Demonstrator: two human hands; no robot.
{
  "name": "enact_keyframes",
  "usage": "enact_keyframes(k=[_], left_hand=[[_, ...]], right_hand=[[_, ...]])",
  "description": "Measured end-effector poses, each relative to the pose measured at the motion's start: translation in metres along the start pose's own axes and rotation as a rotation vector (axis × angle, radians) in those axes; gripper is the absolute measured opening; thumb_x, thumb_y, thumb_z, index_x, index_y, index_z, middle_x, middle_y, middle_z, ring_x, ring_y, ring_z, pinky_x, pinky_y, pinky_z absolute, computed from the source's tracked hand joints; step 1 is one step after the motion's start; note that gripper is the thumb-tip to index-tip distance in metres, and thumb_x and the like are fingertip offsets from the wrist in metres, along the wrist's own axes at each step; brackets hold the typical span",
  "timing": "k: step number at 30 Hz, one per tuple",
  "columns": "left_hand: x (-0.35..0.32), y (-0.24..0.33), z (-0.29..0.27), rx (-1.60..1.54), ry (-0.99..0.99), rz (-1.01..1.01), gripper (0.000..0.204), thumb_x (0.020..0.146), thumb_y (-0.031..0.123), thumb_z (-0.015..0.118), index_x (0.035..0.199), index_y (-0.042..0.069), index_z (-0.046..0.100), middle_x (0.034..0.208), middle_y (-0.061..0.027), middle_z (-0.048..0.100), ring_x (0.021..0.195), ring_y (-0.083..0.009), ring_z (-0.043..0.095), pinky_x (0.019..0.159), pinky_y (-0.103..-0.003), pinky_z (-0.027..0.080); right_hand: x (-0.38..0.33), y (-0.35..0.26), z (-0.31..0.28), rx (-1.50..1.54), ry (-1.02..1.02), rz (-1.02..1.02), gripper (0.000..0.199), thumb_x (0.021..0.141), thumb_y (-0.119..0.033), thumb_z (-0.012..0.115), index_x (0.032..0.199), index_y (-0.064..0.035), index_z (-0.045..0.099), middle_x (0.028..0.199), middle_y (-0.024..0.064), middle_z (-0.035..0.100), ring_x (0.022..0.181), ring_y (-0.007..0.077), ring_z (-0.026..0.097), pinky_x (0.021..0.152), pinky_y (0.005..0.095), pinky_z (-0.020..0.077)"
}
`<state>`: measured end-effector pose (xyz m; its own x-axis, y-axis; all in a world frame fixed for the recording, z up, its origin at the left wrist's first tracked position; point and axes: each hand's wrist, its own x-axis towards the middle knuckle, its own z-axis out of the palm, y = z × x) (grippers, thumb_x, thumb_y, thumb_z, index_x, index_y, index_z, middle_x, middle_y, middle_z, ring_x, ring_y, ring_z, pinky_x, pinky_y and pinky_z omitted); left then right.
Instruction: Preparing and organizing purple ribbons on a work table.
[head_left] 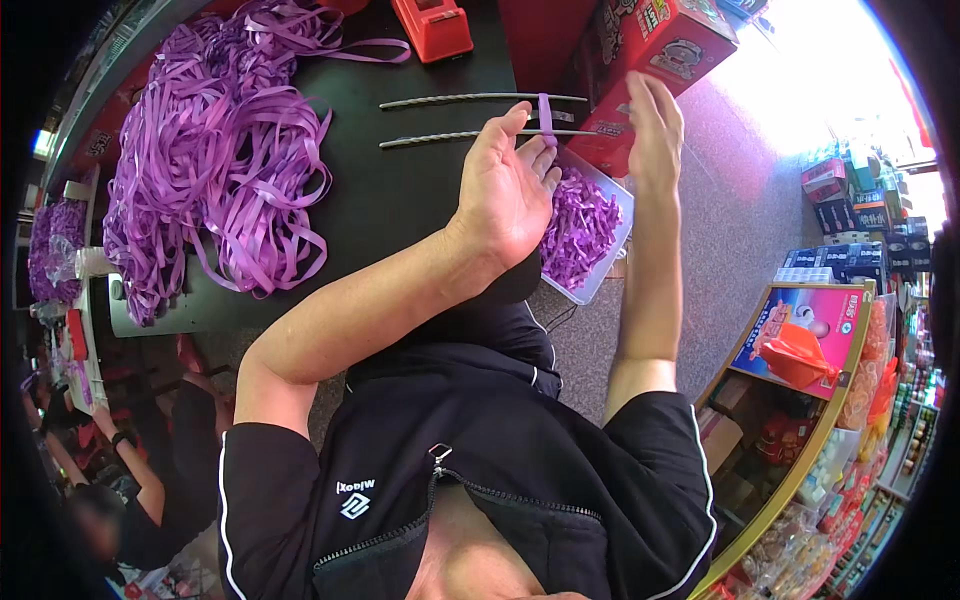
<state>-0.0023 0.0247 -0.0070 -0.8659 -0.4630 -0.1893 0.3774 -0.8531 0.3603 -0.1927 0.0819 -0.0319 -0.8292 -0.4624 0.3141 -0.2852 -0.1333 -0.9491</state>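
Observation:
Two thin twisted metal rods (pixel 430 139) jut side by side over the dark table's right edge. A short purple ribbon band (pixel 545 114) spans both rods. My left hand (pixel 505 190) is beside the nearer rod, palm up, with its thumb apart from its loosely bent fingers. Those fingertips are at the band's lower end; whether they touch it I cannot tell. My right hand (pixel 655 130) is raised to the right of the rod tips, fingers stretched out and nothing in it. Below the rods, a clear plastic bin (pixel 585 292) holds many short purple ribbon pieces (pixel 580 225).
A big heap of long purple ribbon (pixel 215 150) covers the left of the table (pixel 370 210). A red tape dispenser (pixel 435 28) stands at the back, red boxes (pixel 660 50) behind the bin. Another person (pixel 145 480) sits at lower left. A stocked display counter (pixel 800 340) stands right.

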Motion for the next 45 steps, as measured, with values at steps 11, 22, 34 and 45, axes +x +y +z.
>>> enact_keyframes(k=[11,22,34,45], left_hand=[[0.001,0.003,-0.003,-0.008,0.006,-0.025,0.062,0.089,0.035,0.05,0.141,0.013,0.026,0.151,-0.0266,0.004,0.142,-0.0326,0.006,0.115,-0.041,0.007],[0.001,0.002,0.0,0.009,-0.02,-0.033,0.059,0.09,0.035,0.05,0.14,0.011,0.028,0.15,-0.0259,0.009,0.142,-0.0325,0.01,0.115,-0.041,0.009],[0.0,0.004,0.002,0.026,-0.033,-0.052,0.058,0.091,0.036,0.049,0.139,0.009,0.029,0.15,-0.0258,0.01,0.141,-0.0319,0.011,0.115,-0.041,0.008],[0.001,0.004,-0.001,0.015,-0.016,-0.053,0.059,0.091,0.036,0.049,0.14,0.01,0.029,0.15,-0.0261,0.007,0.142,-0.0317,0.008,0.115,-0.041,0.008]], right_hand=[[-0.055,0.082,0.054,1.363,-0.418,0.611,0.027,0.087,-0.016,0.063,0.109,-0.0017,0.057,0.095,0.0093,0.065,0.08,0.0165,0.064,0.071,0.0297,0.0553],[-0.054,0.091,0.069,1.554,-0.408,0.827,0.028,0.086,-0.008,0.062,0.113,-0.0007,0.057,0.09,0.0099,0.066,0.076,0.0137,0.066,0.064,0.0242,0.0566],[-0.038,0.097,0.075,1.151,-0.43,0.638,0.019,0.084,-0.009,0.066,0.1,-0.0028,0.058,0.082,0.001,0.061,0.065,0.0042,0.058,0.051,0.0141,0.0464],[-0.019,0.097,0.04,1.033,-0.758,0.621,0.022,0.084,-0.016,0.066,0.098,-0.0013,0.058,0.074,-0.0008,0.059,0.052,-0.0019,0.043,0.043,0.0093,0.0303]])
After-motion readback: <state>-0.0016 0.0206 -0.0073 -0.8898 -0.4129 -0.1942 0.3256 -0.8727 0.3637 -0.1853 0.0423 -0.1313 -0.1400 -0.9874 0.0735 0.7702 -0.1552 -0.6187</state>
